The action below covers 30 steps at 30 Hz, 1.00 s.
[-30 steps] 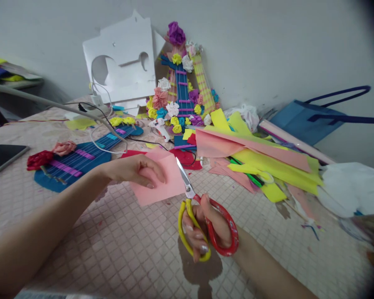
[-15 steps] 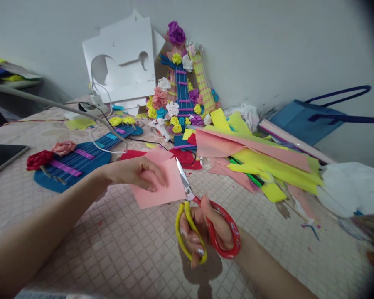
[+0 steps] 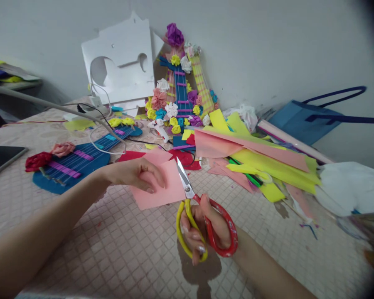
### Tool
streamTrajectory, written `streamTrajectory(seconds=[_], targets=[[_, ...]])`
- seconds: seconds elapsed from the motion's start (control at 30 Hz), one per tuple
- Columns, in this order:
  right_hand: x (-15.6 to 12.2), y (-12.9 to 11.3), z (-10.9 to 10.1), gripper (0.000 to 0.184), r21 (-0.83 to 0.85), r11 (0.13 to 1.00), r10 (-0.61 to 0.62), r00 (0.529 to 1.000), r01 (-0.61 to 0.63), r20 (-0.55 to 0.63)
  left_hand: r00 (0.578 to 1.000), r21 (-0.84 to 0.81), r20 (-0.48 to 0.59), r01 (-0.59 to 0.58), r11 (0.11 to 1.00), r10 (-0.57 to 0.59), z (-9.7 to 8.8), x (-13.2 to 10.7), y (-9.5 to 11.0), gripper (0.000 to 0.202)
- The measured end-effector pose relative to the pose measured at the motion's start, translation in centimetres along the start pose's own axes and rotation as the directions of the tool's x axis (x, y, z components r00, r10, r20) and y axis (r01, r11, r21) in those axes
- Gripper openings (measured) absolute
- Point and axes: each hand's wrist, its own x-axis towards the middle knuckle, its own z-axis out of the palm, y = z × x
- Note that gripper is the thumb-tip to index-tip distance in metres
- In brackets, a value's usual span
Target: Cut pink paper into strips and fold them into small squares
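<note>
A square sheet of pink paper [image 3: 171, 185] is in front of me. My left hand [image 3: 141, 176] grips it near its upper left, thumb and index finger bent against its face; the other fingers are mostly hidden. Scissors [image 3: 187, 189] with one yellow and one red handle are in my right hand [image 3: 202, 224], whose fingers and thumb go through the loops. Their blades point up and away along the sheet's right edge, nearly together. Whether they touch the paper is hard to tell. More pink and red paper [image 3: 132, 155] lies just behind the sheet.
A blue paper guitar [image 3: 81, 164] with flowers and a phone [image 3: 6, 160] lie left. Behind are a glue gun [image 3: 158, 128], decorated guitars [image 3: 180, 87] and a white foam board [image 3: 121, 62]. Yellow and pink sheets [image 3: 277, 172] and a blue bag [image 3: 305, 122] lie right. A cable [image 3: 65, 108] crosses the left.
The view has shifted very slightly. Both hands, the pink paper and the scissors keep nearly the same places; the scissor blades look a little closer to upright.
</note>
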Motion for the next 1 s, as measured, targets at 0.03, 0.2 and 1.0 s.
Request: streamTrajectory(seconds=[0.03, 0.2, 1.0], targets=[[0.0, -0.1, 0.1, 0.072, -0.007, 1.000, 0.003, 1.000, -0.003, 0.000, 1.000, -0.002, 0.010, 0.002, 1.000, -0.002, 0.0, 0.0, 0.0, 0.021], [0.0, -0.1, 0.0, 0.076, -0.023, 0.999, 0.027, 1.000, -0.027, 0.014, 0.999, -0.006, 0.050, -0.019, 1.000, 0.019, 0.3, 0.2, 0.1, 0.021], [0.7, -1.2, -1.7, 0.032, -0.510, 0.818, -0.509, 0.746, 0.266, -0.429, 0.997, -0.148, 0.079, -0.002, 0.989, 0.014, 2.2, 1.6, -0.7, 0.027]])
